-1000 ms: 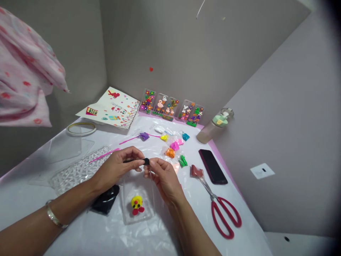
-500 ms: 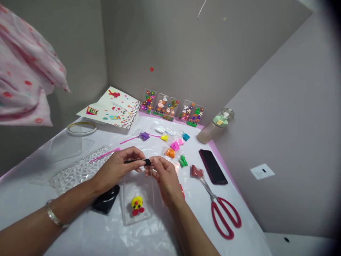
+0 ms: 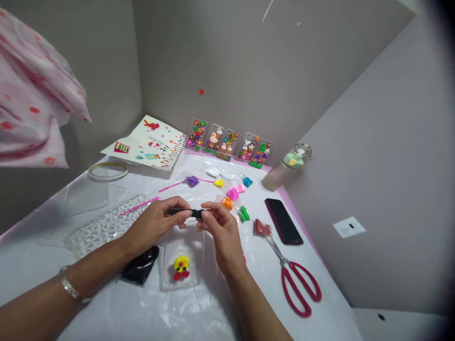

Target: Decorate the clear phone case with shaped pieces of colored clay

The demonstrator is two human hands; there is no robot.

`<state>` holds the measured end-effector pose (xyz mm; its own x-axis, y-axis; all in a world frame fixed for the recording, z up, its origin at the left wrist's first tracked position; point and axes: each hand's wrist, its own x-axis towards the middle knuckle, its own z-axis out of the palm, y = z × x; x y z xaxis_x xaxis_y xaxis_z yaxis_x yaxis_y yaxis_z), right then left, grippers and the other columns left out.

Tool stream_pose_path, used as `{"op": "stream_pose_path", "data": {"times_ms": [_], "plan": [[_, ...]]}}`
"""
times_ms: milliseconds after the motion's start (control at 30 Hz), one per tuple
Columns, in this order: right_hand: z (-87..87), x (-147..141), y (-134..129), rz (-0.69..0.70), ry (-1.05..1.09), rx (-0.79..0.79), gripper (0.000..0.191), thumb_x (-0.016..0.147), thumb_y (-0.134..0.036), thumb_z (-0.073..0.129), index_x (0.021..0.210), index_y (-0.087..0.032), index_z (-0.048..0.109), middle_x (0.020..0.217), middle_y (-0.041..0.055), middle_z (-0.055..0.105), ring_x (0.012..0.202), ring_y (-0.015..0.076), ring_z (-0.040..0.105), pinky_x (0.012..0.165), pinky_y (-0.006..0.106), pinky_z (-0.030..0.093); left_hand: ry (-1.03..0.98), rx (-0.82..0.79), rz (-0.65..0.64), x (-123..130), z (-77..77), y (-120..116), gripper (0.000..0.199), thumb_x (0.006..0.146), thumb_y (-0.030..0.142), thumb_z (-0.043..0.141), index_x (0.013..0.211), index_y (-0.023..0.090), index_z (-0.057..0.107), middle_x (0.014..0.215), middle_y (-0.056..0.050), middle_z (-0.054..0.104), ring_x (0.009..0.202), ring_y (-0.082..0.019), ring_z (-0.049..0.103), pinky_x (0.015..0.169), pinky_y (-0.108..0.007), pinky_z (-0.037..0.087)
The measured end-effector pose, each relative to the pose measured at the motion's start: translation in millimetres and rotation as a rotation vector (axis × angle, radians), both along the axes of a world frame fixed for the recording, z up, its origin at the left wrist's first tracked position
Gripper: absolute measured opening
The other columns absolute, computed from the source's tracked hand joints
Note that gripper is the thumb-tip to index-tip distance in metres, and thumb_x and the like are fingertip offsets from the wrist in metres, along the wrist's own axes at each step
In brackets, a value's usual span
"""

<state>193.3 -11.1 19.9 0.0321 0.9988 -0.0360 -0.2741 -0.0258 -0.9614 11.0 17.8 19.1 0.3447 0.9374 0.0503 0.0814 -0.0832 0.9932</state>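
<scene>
Between my two hands stretches a dark strip of black clay (image 3: 196, 213), its ends pinched in the fingertips. My left hand (image 3: 151, 225) is closed on its left end, and my right hand (image 3: 225, 239) on its right end. Below them, a clear phone case (image 3: 169, 277) lies on the table, bearing a small yellow clay face (image 3: 181, 263) with black eyes and red pieces under it. Beside my left forearm sits a black packet (image 3: 141, 266), partly covered by the arm.
Scissors with red handles (image 3: 296, 289), a phone (image 3: 283, 221) and a bottle (image 3: 282, 173) are on the right. Several coloured clay packets (image 3: 232, 194) lie beyond my hands. Decorated cases (image 3: 229, 143) lean along the wall; a textured clear sheet (image 3: 95, 232) lies left.
My fingers have shifted on the black clay, and more of it shows between my hands as a flatter, longer strip. The case with the yellow face sits slightly higher in view.
</scene>
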Motion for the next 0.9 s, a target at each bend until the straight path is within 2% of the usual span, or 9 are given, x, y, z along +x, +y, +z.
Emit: {"op": "stream_pose_path", "data": {"times_ms": [167, 300, 400, 533, 733, 900], "plan": [[1.2, 0.5, -1.9, -0.049, -0.088, 0.062, 0.019, 0.082, -0.035, 0.082, 0.091, -0.02, 0.076, 0.069, -0.0008, 0.07, 0.064, 0.0157, 0.063, 0.068, 0.031, 0.05, -0.06, 0.015, -0.002, 3.1, 1.2, -3.8, 0.026, 0.088, 0.045, 0.077, 0.1, 0.022, 0.072, 0.09, 0.0, 0.072, 0.078, -0.017, 0.065, 0.077, -0.029, 0.053], [2.0, -0.8, -2.5, -0.017, -0.088, 0.049, 0.021, 0.083, -0.038, 0.081, 0.094, -0.021, 0.075, 0.073, -0.0006, 0.07, 0.067, 0.0164, 0.065, 0.071, 0.032, 0.052, -0.064, 0.022, 0.029, 4.2, 0.9, -4.8, 0.023, 0.087, 0.042, 0.077, 0.095, 0.021, 0.073, 0.086, 0.0, 0.072, 0.079, -0.018, 0.066, 0.076, -0.029, 0.054], [3.7, -3.1, -3.2, 0.016, -0.093, 0.045, 0.022, 0.078, -0.033, 0.083, 0.096, -0.022, 0.076, 0.076, -0.0011, 0.071, 0.07, 0.0165, 0.065, 0.071, 0.031, 0.051, -0.066, 0.009, 0.023, 4.8, 0.5, -4.5, 0.022, 0.085, 0.04, 0.077, 0.095, 0.021, 0.074, 0.085, -0.001, 0.073, 0.079, -0.019, 0.068, 0.077, -0.03, 0.055], [5.7, -4.2, -3.2, -0.011, -0.107, 0.034, 0.015, 0.077, -0.027, 0.081, 0.088, -0.021, 0.075, 0.073, -0.001, 0.07, 0.069, 0.0159, 0.063, 0.069, 0.03, 0.049, -0.078, -0.001, 0.017, 4.6, -1.8, -3.1, 0.026, 0.083, 0.04, 0.08, 0.101, 0.022, 0.073, 0.096, -0.002, 0.075, 0.091, -0.022, 0.07, 0.085, -0.032, 0.055], [4.8, -1.7, -3.0, -0.01, -0.097, 0.011, 0.02, 0.077, -0.03, 0.083, 0.093, -0.02, 0.076, 0.075, -0.0007, 0.071, 0.07, 0.016, 0.065, 0.071, 0.03, 0.05, -0.101, -0.016, 0.034, 3.2, -3.8, -1.8, 0.024, 0.085, 0.039, 0.077, 0.101, 0.023, 0.07, 0.096, -0.001, 0.074, 0.093, -0.021, 0.07, 0.085, -0.032, 0.054], [5.4, -2.1, -3.4, -0.021, -0.107, 0.045, 0.014, 0.079, -0.03, 0.082, 0.087, -0.021, 0.075, 0.069, -0.0014, 0.068, 0.068, 0.016, 0.063, 0.069, 0.03, 0.05, -0.073, -0.009, 0.005, 3.3, -0.5, -2.1, 0.026, 0.084, 0.042, 0.078, 0.099, 0.021, 0.071, 0.095, -0.003, 0.074, 0.093, -0.023, 0.069, 0.087, -0.035, 0.054]]}}
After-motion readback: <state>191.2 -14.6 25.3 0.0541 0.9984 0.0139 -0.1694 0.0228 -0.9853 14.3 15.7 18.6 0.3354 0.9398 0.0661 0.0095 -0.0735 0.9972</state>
